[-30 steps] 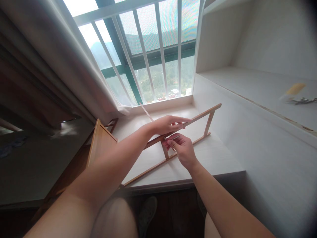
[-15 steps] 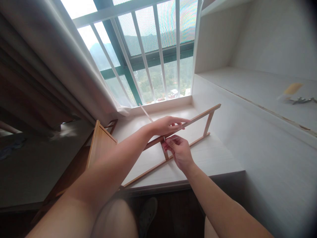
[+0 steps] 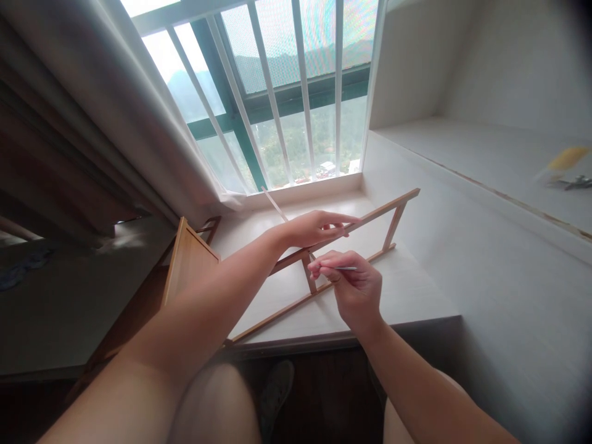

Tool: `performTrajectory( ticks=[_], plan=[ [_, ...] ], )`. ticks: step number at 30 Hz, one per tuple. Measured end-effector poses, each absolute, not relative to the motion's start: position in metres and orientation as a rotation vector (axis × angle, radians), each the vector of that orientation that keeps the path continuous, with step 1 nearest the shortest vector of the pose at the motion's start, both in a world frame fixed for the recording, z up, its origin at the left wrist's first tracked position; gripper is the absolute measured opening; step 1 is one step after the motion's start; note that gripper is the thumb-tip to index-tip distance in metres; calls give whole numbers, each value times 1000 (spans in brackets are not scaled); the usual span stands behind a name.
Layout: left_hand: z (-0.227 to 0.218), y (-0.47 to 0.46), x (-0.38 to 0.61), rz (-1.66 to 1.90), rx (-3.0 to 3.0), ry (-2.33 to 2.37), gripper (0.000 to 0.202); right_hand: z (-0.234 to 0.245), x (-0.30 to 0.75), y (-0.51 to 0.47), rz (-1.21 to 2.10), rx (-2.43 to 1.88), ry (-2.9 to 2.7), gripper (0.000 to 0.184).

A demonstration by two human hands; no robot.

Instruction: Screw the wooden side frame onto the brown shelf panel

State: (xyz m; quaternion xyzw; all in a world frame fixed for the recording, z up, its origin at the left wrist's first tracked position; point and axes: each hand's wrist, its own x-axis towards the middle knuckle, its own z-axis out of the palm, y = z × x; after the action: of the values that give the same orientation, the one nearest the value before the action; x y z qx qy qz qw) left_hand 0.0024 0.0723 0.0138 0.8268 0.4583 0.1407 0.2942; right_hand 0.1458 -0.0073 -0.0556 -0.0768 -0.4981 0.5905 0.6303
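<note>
A wooden ladder-like frame (image 3: 391,206) with two long rails and short crossbars rests on the white window ledge. My left hand (image 3: 319,227) lies over its upper rail, fingers mostly stretched out along the wood. Just below, my right hand (image 3: 358,287) is closed in a pinch on a thin metal hex key (image 3: 346,268), beside the joint where the middle crossbar (image 3: 308,271) meets the upper rail. The fingers partly cover the key's near end, so I cannot tell whether it touches the joint.
A wooden panel piece (image 3: 192,262) stands at the left, partly behind my left arm. Window bars (image 3: 277,123) are ahead, with a curtain (image 3: 152,111) on the left. On the right-hand shelf (image 3: 485,148) lies a yellow-handled object (image 3: 568,158). The ledge's front edge (image 3: 296,346) drops to a dark floor.
My right hand has drawn back slightly to the right, away from the joint, with the hex key turned in its fingers. My left hand stays on the upper rail.
</note>
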Motion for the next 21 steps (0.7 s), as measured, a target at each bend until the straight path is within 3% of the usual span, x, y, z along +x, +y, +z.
performTrajectory(
  ticks=[17,21],
  plan=[
    [15,73,2,377,2191,1191,47,-56,150,-9,1512,-284,-1134,5],
    [16,73,3,370,2197,1200,47,-61,152,-10,1332,-320,-1427,5]
  ],
)
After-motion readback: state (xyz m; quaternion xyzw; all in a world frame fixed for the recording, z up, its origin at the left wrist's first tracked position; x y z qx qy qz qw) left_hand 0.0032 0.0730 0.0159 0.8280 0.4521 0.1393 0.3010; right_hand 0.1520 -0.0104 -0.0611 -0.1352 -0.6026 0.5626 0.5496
